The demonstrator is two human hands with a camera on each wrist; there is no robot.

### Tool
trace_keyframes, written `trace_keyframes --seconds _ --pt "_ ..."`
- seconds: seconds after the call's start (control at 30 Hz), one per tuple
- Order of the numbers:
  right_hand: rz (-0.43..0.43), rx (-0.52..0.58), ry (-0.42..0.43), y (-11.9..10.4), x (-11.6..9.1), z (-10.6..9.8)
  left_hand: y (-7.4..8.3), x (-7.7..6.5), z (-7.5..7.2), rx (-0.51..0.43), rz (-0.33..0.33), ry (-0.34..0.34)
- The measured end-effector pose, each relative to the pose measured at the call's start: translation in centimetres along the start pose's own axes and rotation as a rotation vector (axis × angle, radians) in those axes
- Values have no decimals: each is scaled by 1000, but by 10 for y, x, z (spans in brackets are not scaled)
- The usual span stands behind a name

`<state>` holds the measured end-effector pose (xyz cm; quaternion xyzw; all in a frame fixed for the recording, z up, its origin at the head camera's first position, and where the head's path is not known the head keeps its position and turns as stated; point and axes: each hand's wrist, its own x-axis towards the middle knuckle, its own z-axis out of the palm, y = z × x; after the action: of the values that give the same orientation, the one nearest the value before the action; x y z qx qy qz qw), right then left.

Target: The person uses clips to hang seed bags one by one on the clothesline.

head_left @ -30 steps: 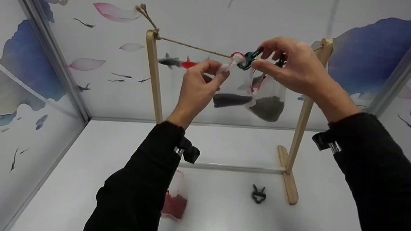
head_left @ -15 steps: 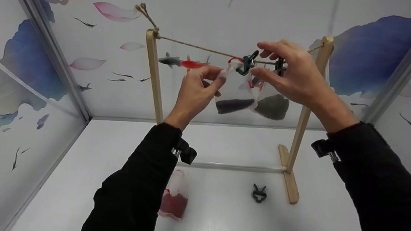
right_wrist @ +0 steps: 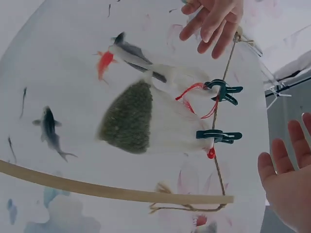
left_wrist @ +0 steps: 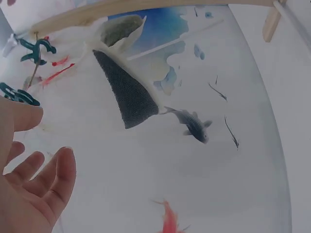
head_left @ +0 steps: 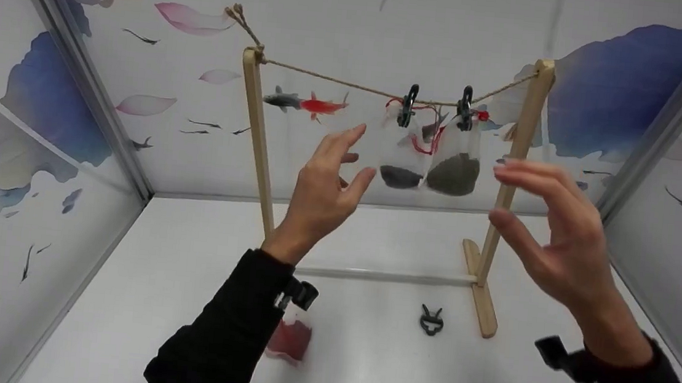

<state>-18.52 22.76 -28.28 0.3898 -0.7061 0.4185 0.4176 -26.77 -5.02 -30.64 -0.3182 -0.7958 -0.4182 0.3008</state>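
Two sheer drawstring bags hang side by side from a twine line [head_left: 338,81]. The left bag [head_left: 401,175] has dark contents, and a dark green clip [head_left: 408,106] fastens it. A second clip [head_left: 465,108] holds the right bag [head_left: 455,174], whose contents are grey-green. Red cords dangle between them. My left hand [head_left: 329,184] is just left of the dark bag, fingers apart and holding nothing. To the right of the bags, in front of the wooden post, my right hand [head_left: 565,242] is off the clips with thumb and fingers spread.
A wooden frame [head_left: 522,133] carries the line, with a crossbar [head_left: 389,276] low down. On the white table lie a loose clip [head_left: 431,320] and a bag with red contents [head_left: 291,340], partly behind the left sleeve. Patterned walls enclose the table.
My right hand has let go of the clip and drawn back right and down. The left hand has released the dark bag, which now hangs straighter beside the other.
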Motion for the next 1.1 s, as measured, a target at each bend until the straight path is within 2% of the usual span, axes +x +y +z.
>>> trace_keyframes --seconds 0.07,0.13,0.2,0.27,0.4,0.53,0.73,0.87,0.97,1.1 --pt "33 38 -22 1 -26 -5 1 -13 4 64 94 10" --pt "102 53 -64 8 -50 -8 2 -27 8 97 154 16" --pt "188 40 -118 18 -74 -10 2 -41 13 102 176 19" --pt "273 7 -175 26 -94 -8 2 -56 18 89 170 17" --pt "418 -27 -281 37 -124 2 -1 -84 30 32 112 8" --pt "527 -5 -371 42 -144 13 -6 -109 43 -30 47 14" --pt "606 -5 -539 54 -157 28 -16 -136 63 -107 -48 32" --pt "672 6 -673 64 -163 35 -22 -152 77 -127 -126 -1" --pt "686 9 -748 70 -168 40 -26 -162 87 -133 -185 -53" --pt "620 -60 -818 76 -177 47 -27 -168 98 -138 -233 -120"
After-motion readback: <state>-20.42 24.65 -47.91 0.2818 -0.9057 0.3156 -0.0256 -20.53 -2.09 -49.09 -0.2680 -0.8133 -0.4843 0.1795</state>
